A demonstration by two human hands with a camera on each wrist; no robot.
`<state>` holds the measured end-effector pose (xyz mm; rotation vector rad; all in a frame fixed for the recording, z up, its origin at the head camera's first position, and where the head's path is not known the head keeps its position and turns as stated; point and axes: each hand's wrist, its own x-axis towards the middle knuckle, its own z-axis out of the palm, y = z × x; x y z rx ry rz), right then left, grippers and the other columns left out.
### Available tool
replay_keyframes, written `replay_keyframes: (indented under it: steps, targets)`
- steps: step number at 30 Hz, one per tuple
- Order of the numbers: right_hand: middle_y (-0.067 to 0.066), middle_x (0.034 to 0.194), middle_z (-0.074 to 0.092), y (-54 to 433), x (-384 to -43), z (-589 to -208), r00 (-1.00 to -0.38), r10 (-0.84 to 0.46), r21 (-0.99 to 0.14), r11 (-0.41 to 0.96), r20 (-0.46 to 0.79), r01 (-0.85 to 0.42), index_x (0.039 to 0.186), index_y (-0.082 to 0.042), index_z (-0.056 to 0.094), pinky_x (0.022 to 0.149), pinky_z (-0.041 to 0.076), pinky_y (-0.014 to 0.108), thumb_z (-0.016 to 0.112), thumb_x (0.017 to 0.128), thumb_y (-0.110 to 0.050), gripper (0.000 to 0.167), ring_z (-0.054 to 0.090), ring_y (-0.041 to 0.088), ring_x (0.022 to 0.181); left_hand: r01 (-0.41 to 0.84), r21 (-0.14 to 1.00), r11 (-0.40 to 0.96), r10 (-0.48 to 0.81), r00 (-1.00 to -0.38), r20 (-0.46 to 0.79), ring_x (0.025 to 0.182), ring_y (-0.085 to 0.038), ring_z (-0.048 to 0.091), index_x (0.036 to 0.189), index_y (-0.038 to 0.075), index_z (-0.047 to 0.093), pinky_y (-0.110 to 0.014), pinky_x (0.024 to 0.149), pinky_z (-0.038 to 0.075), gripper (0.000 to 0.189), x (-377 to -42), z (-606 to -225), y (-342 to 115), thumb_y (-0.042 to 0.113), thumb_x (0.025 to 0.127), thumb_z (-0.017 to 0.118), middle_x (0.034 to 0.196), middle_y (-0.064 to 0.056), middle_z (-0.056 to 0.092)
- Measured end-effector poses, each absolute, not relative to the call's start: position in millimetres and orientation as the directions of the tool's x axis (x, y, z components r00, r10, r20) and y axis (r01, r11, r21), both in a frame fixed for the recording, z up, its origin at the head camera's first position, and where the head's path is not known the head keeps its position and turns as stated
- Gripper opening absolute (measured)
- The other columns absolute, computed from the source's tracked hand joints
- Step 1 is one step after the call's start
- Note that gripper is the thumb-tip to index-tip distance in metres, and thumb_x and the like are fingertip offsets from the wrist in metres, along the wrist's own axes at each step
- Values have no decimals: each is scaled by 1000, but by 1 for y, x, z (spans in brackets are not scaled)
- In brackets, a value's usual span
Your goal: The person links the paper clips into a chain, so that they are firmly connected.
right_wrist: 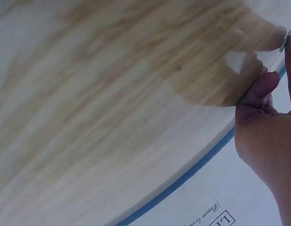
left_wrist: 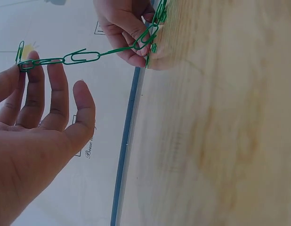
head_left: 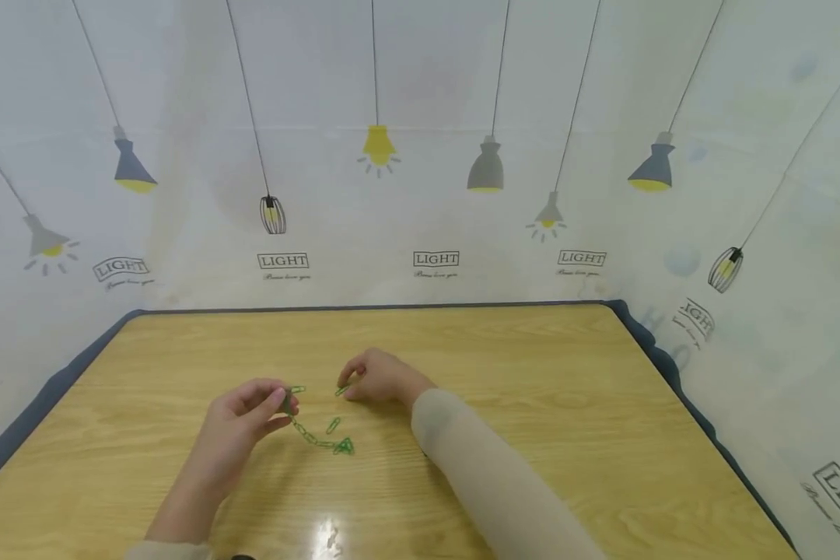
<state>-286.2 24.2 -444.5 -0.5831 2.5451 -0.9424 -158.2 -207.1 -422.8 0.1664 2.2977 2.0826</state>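
Observation:
My left hand [head_left: 236, 416] pinches the upper end of a chain of green paper clips [left_wrist: 82, 57] between thumb and fingertips, its other fingers spread. One clip of the chain [head_left: 297, 388] sticks out past the fingertips. From there the chain slopes down to the table, where its far end lies bunched in a small heap [head_left: 344, 446]. Farther forward and to the right, my right hand [head_left: 379, 376] pinches a single green paper clip [head_left: 341, 390] low over the tabletop; that clip [right_wrist: 286, 41] also shows at its fingertips in the right wrist view.
A loose green paper clip [head_left: 333, 425] lies between the hands, just beyond the bunched chain end. The wood-grain table [head_left: 532, 373] has a dark blue edge [head_left: 364, 309] along the back and sides. Behind it hangs a pale sheet [head_left: 434, 210] printed with lamps.

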Motion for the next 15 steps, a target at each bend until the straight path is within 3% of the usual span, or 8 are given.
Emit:
replay_keyframes:
  steps: [3, 5, 11, 15]
  targets:
    - [-2, 103, 71, 19, -285, -445, -857, -480, -642, 720, -189, -263, 96, -22, 80, 91, 50, 33, 81, 96, -25, 3, 60, 17, 96, 48, 995, 83, 103, -994, 39, 104, -11, 72, 126, -3, 64, -25, 96, 62, 31, -156, -422, -208, 24, 110, 60, 105, 7, 74]
    - [-5, 93, 67, 17, -284, -444, -858, -476, -628, 732, -192, -264, 92, -21, 78, 87, 48, 31, 82, 96, -25, 7, 56, 14, 88, 41, 996, 80, 103, -994, 33, 104, -11, 72, 126, -2, 64, -25, 97, 62, 31, -155, -421, -209, 24, 110, 61, 105, 8, 74]
    - [-8, 95, 71, 19, -283, -444, -854, -480, -629, 731, -199, -265, 87, -19, 78, 98, 52, 33, 81, 96, -24, 11, 58, 11, 91, 36, 997, 64, 92, -995, 30, 105, -12, 73, 125, 0, 66, -26, 97, 62, 28, -154, -420, -211, 24, 110, 61, 106, 7, 75]
    - [-5, 96, 72, 24, -282, -443, -825, -521, -695, 677, -220, -242, 89, -15, 80, 89, 51, 29, 81, 96, -22, 10, 58, 11, 88, 49, 998, 33, 103, -994, 45, 104, -13, 73, 122, 1, 67, -27, 97, 63, 26, -157, -422, -209, 23, 109, 63, 104, 7, 75]
